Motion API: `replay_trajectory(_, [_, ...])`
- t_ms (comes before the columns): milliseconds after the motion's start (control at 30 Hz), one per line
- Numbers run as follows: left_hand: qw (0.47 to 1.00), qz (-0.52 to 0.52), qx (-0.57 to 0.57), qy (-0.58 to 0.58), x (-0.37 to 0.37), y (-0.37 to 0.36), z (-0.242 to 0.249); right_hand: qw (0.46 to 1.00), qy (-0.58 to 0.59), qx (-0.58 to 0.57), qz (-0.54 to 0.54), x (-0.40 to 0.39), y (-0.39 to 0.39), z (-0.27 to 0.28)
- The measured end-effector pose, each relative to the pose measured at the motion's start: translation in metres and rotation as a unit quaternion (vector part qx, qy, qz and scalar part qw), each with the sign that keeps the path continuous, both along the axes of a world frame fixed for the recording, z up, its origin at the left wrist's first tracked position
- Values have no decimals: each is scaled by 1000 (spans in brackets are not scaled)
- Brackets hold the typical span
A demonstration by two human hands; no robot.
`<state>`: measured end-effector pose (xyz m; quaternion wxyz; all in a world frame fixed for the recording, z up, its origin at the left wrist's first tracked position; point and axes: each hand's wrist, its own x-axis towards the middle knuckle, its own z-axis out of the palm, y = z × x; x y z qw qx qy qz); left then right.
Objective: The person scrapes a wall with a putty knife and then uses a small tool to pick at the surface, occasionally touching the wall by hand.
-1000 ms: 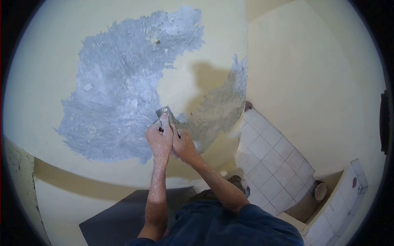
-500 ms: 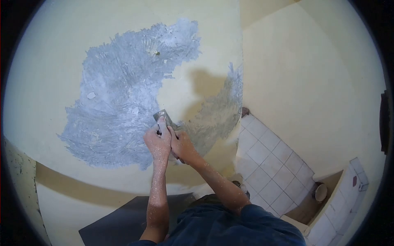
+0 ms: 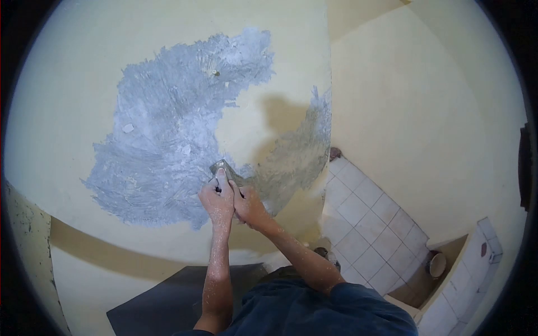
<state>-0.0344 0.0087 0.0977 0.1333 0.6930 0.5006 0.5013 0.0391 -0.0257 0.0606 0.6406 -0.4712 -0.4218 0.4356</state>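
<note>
A scraper (image 3: 220,166) with a flat metal blade lies against the yellow painted wall (image 3: 246,126), at the edge of a rough grey patch (image 3: 162,117) where bare plaster shows. My left hand (image 3: 217,197) is closed around it near the blade, thumb stretched along the top. Just to the right, my right hand (image 3: 252,208) grips the handle, most of which the fingers hide. Pale dust speckles both forearms. A second grey scraped area (image 3: 297,159) runs up toward the wall's right edge, partly in shadow.
Below on the left is a dark flat panel (image 3: 168,302). A tiled floor (image 3: 370,224) lies to the right, with a round container (image 3: 436,264) beside a low tiled wall (image 3: 462,285). Another yellow wall (image 3: 414,101) meets the scraped one at a corner.
Both hands and the scraper have shifted slightly down the wall, and the blade sits a little lower. The grip is the same.
</note>
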Motion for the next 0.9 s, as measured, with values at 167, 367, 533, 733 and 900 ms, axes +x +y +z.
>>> replay_trajectory(167, [1000,-16,16,-1,12,6,34,998,-26,-64,7,12,0,36])
replay_trajectory(367, [1000,-9,26,-14,10,4,25,999,-3,-49,17,5,4,16])
replay_trajectory(533, [999,-4,34,15,12,7,50,987,-65,122,-82,6,2,35])
replay_trajectory(733, [999,-3,32,18,5,4,13,993,20,-113,29,6,-3,22])
replay_trajectory(900, [1000,-9,4,10,12,5,31,999,-10,-50,-18,8,6,25])
